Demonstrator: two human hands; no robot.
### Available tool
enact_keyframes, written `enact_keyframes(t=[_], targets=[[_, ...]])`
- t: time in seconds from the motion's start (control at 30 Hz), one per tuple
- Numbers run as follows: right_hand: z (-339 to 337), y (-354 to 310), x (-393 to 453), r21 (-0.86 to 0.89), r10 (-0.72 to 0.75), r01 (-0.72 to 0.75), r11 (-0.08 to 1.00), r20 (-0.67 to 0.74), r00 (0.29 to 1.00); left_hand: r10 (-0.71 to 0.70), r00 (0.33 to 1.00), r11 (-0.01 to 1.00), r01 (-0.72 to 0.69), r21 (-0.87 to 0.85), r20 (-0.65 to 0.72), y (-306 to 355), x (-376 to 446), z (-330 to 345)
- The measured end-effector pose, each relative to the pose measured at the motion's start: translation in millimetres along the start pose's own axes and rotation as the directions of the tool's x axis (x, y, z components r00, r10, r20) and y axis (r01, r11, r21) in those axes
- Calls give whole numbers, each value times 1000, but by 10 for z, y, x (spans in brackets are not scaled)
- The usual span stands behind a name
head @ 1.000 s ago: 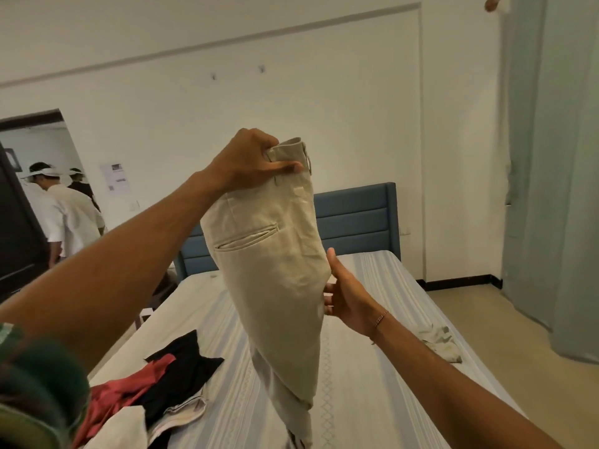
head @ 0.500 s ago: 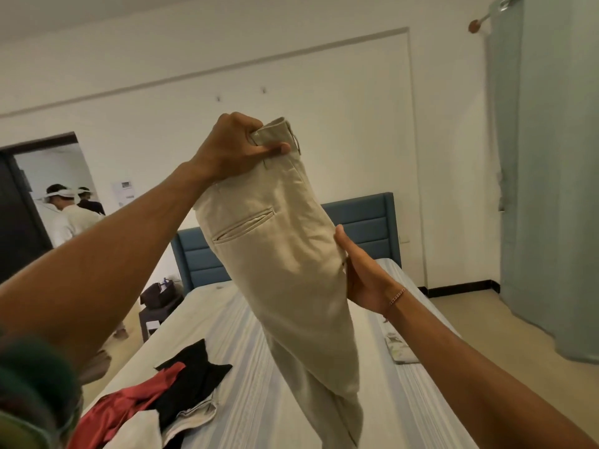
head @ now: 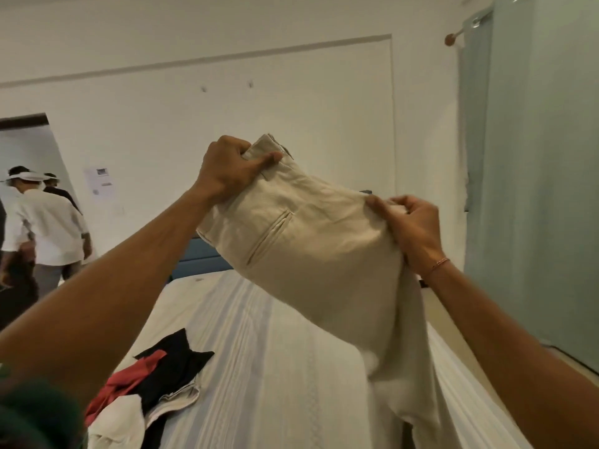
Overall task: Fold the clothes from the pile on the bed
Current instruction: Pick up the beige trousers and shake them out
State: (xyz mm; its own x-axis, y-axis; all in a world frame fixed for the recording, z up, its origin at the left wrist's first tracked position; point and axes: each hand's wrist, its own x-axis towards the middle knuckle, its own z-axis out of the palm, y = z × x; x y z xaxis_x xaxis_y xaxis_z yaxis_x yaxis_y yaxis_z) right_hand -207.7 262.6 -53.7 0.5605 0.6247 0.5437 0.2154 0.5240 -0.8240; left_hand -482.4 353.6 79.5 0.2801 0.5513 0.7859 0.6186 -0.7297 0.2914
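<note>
- One pair of beige trousers (head: 311,254) is held up mid-frame above the bed (head: 275,367).
- Left hand (head: 230,170) grips the waistband; right hand (head: 411,228) pinches the opposite edge.
- One pile of clothes (head: 155,380) lies lower left; bare striped mattress stretches beyond it.
- One curtain (head: 534,157) hangs at the right edge.
- Two people (head: 42,222) stand in the doorway at left.

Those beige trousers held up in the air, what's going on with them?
A person is folding laundry over a bed. The left hand grips the beige trousers at the waistband and the right hand pinches the opposite edge, with the legs hanging down. A pile of clothes lies on the bed, unfolded.
</note>
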Motion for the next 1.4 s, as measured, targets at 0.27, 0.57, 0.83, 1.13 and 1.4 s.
enact_keyframes(t=[0.27,0.57,0.83,1.13,1.4], targets=[[293,520,565,-653,289,48,756,398,871,-537,789,759,607,-236,299,-887,-824,771],[1431,3883,-1167,-877,853,51,478,477,214,-757,-38,16,997,75,652,-2960,-3841,1847],[2244,5631,-2902,-852,849,-110,513,483,216,-854,-154,-106,987,124,497,-4312,-5630,2330],[2708,6268,-3534,-839,815,-98,536,483,320,-875,-22,71,982,173,483,-5312,-6362,2431],[2798,6435,-3732,-870,793,-58,489,415,446,-976,-151,1,712,702,155,-5147,-6451,2657]])
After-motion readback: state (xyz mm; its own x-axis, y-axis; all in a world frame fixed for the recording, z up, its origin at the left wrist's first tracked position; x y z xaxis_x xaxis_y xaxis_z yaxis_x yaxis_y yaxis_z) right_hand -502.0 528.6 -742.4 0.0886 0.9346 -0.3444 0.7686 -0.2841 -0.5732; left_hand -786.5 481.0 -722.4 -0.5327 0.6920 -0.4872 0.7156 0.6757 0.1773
